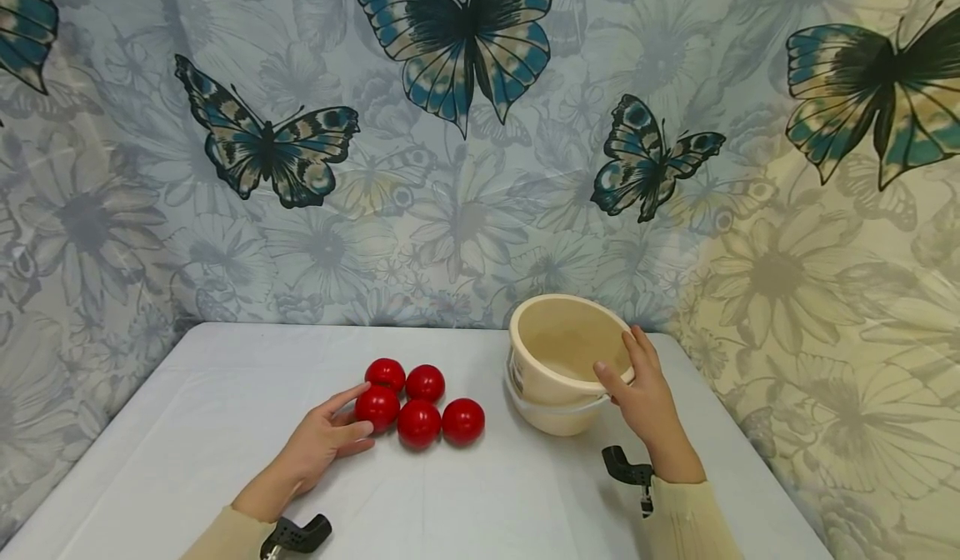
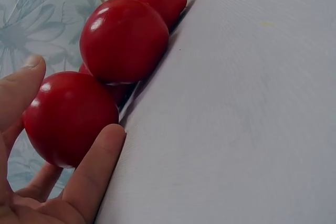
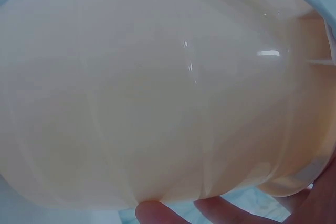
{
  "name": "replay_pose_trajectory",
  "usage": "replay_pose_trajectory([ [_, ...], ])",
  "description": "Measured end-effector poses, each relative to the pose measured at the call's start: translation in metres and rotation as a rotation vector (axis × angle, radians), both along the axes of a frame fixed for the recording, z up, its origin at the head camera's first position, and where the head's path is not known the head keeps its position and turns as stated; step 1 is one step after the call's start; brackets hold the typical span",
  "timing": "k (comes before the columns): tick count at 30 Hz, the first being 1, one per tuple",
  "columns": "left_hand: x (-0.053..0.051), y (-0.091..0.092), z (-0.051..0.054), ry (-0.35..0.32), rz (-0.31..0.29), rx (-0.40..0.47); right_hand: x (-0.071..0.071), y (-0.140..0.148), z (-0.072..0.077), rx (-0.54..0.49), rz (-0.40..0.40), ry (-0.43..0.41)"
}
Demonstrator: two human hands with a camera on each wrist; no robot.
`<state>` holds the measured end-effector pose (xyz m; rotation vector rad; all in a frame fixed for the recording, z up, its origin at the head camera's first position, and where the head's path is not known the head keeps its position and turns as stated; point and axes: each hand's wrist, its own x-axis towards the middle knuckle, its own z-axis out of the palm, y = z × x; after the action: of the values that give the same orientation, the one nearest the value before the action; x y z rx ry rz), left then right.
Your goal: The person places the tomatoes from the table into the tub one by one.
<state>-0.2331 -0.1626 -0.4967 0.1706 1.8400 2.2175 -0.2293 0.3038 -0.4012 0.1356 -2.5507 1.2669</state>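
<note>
Several glossy red balls (image 1: 419, 424) sit in a cluster on the white table in the head view. My left hand (image 1: 318, 443) is at the leftmost red ball (image 2: 71, 119), its loosely spread fingers and thumb around the near side, at or almost touching it. Right of the balls stands a cream bucket (image 1: 558, 385) with a pale handle (image 1: 536, 402) hanging down its side. My right hand (image 1: 647, 397) holds the bucket at its right rim. In the right wrist view the bucket's smooth wall (image 3: 136, 87) fills most of the picture, with fingertips along its lower edge.
A white cloth (image 1: 465, 510) covers the table. Behind and at both sides hangs fabric with flower and butterfly prints (image 1: 465, 35). Each wrist wears a black camera mount, such as the left mount (image 1: 300, 535). The bucket stands near the table's back right part.
</note>
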Motion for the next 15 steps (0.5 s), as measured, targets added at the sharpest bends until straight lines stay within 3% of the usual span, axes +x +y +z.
replay_pose_trajectory([
  [8, -0.002, 0.005, -0.001, 0.018, 0.011, 0.002, -0.001, 0.002, -0.002, 0.001, 0.003, 0.007],
  [15, -0.002, 0.013, 0.000, 0.017, 0.105, 0.000, -0.001, 0.001, -0.002, -0.004, 0.004, 0.013],
])
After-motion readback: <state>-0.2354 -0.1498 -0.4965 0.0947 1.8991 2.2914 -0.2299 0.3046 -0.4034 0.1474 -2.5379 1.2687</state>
